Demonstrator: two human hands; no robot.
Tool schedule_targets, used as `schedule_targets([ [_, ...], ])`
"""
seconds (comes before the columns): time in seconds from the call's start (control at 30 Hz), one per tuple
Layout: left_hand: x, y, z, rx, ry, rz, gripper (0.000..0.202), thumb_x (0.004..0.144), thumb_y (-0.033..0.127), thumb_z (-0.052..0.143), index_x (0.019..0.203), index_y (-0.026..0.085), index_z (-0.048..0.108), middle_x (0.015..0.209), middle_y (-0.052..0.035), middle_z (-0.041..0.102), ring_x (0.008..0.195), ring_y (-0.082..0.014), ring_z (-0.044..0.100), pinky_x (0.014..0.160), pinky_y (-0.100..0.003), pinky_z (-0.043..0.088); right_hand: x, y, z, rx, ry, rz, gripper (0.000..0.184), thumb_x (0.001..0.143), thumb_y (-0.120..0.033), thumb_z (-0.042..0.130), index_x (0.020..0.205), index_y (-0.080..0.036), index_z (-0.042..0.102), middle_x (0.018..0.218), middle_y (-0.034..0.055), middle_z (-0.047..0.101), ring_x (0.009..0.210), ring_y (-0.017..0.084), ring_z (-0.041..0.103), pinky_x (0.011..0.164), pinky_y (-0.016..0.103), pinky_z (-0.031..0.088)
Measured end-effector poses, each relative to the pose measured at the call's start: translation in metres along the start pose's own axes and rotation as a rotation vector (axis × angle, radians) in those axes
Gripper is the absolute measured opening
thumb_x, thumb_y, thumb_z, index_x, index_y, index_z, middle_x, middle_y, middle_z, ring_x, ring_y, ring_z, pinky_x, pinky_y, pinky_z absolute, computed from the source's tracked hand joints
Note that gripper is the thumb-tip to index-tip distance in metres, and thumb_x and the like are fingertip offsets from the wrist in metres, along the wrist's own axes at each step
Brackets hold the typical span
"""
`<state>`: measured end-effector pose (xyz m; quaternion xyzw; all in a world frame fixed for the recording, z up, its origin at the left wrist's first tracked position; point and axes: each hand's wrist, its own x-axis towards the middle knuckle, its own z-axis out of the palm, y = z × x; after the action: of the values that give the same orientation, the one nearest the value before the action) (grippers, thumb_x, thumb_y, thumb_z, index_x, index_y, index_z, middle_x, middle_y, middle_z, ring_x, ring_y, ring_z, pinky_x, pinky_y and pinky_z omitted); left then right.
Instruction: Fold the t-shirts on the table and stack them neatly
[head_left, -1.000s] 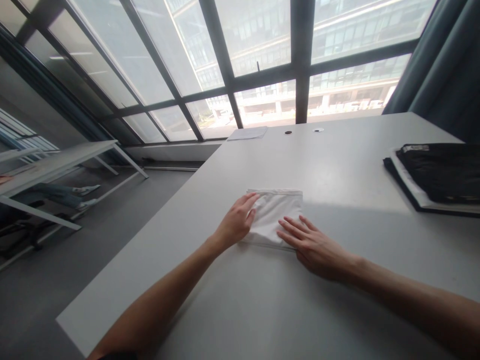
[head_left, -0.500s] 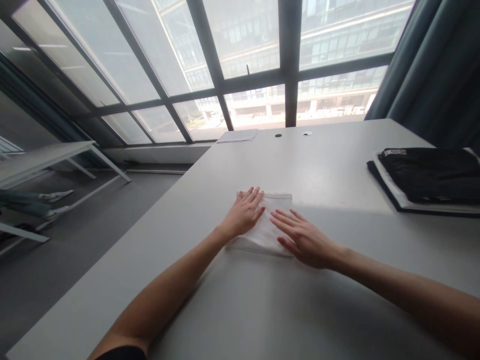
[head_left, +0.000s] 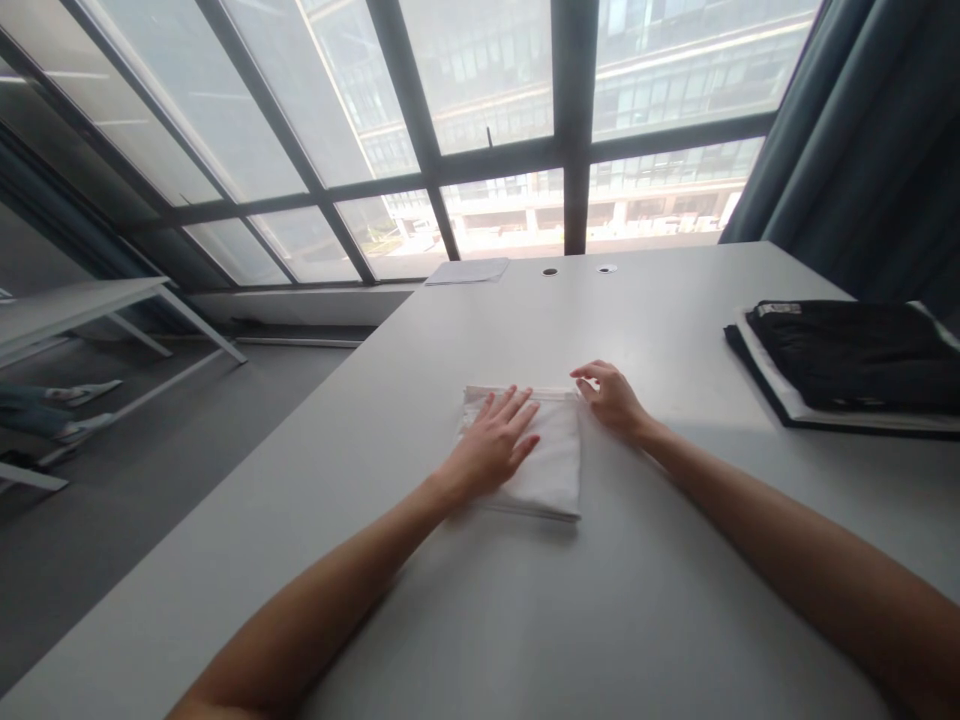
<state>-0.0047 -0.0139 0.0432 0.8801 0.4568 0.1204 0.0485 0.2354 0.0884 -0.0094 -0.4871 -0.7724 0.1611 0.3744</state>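
Note:
A folded white cloth (head_left: 555, 460) lies flat on the table before me, in a roughly square shape with layered edges. My left hand (head_left: 495, 440) rests flat on its left and middle part, fingers spread, hiding some of the surface. At the far right corner is my right hand (head_left: 607, 395), its fingers curled and the thumb drawn toward the forefinger at the cloth's edge. The fingertips are small and partly hidden there.
The white table (head_left: 637, 600) reaches to the windows. A stack of folded dark and white clothes (head_left: 855, 355) lies on the right. Paper sheets (head_left: 466, 271) lie at the far edge, near two round holes. Another table (head_left: 82, 310) and a person's legs (head_left: 64, 405) are at left.
My right hand has moved from the cloth's right side up to its far right corner, and its fingers have curled. My left hand stays flat on the cloth, slightly lower.

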Motion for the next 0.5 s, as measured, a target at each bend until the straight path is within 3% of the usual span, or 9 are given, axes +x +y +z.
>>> schedule_targets([
  [0.1,-0.010,0.033,0.001,-0.069,-0.089,0.207,0.058,0.106,0.048,0.036,0.160,0.025,0.035,0.166,-0.0092,0.030,0.157,-0.0272,0.018,0.128,-0.051,0.011,-0.004,-0.003,-0.002,-0.008,-0.032,-0.101,0.035,0.098,-0.027,0.047,0.120,-0.017,0.071,0.125,0.0131,0.069,0.121,0.025,0.060,0.108,0.043,0.047],
  [0.23,-0.022,0.056,0.017,-0.098,-0.215,0.287,0.072,0.103,0.059,0.040,0.164,0.024,0.023,0.167,-0.0120,0.026,0.157,-0.0314,0.015,0.126,-0.055,0.011,-0.012,-0.014,0.004,-0.173,-0.273,-0.247,0.047,0.103,-0.028,0.037,0.147,-0.020,0.053,0.156,0.0122,0.048,0.148,0.027,0.037,0.120,0.054,0.030],
  [0.33,-0.026,0.058,0.014,-0.119,-0.231,0.300,0.073,0.103,0.059,0.040,0.164,0.024,0.022,0.168,-0.0123,0.023,0.157,-0.0319,0.015,0.126,-0.055,0.012,-0.014,-0.018,0.008,-0.272,-0.404,-0.237,0.049,0.105,-0.028,0.033,0.150,-0.018,0.048,0.160,0.0130,0.043,0.152,0.029,0.030,0.121,0.058,0.025],
  [0.43,-0.021,0.049,-0.002,-0.132,-0.194,0.299,0.066,0.105,0.055,0.038,0.163,0.026,0.026,0.167,-0.0092,0.027,0.157,-0.0285,0.019,0.127,-0.050,0.012,-0.015,-0.018,0.009,-0.293,-0.392,-0.229,0.050,0.105,-0.028,0.032,0.151,-0.015,0.046,0.162,0.0149,0.040,0.152,0.029,0.030,0.121,0.055,0.025],
  [0.5,-0.014,0.031,-0.009,-0.104,-0.120,0.194,0.060,0.107,0.050,0.034,0.162,0.026,0.030,0.166,-0.0077,0.030,0.156,-0.0261,0.020,0.127,-0.048,0.012,-0.016,-0.018,0.009,-0.297,-0.357,-0.217,0.051,0.104,-0.028,0.034,0.152,-0.013,0.044,0.162,0.0167,0.038,0.152,0.028,0.030,0.122,0.054,0.025],
])
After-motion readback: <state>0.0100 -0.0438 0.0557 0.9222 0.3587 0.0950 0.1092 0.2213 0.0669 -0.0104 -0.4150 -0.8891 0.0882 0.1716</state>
